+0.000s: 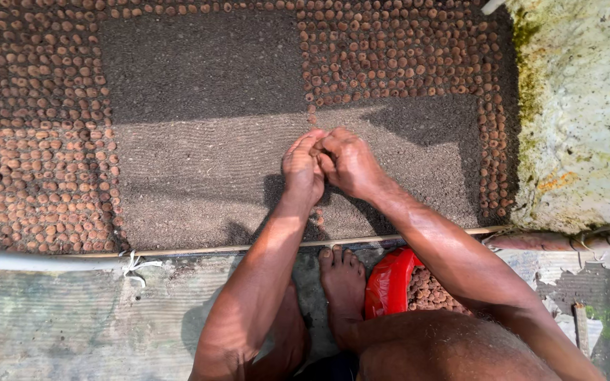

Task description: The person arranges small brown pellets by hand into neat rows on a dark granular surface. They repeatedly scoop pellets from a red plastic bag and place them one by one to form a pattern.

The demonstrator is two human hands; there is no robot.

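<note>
A wide bed of dark sandy soil (206, 162) is seen from above, filling most of the view. Much of its surface is covered by round brown seeds (30, 141) packed tightly in rows: a broad block on the left, a block at the upper right, and a narrow band running down the right edge. A bare rectangle of raked soil is left between these blocks.

To the right of the bed, a pale, moss-stained concrete wall (580, 106) is seen. Along the near edge of the bed a thin cane (213, 249) is laid, with a white pipe (30, 259) just below it on the left.

At the bottom of the view, a red bag (388, 282) filled with the same brown seeds is placed beside a bare foot (342, 282), well apart from the hands.

The left hand (303, 169) and the right hand (351, 164) are held together over the bare soil near the middle of the bed, fingertips touching each other and curled downward. Whether a seed is pinched between them cannot be told, as the fingertips are hidden. A short single line of seeds (311, 116) is set in the soil just beyond the fingertips, joined to the upper right block.
</note>
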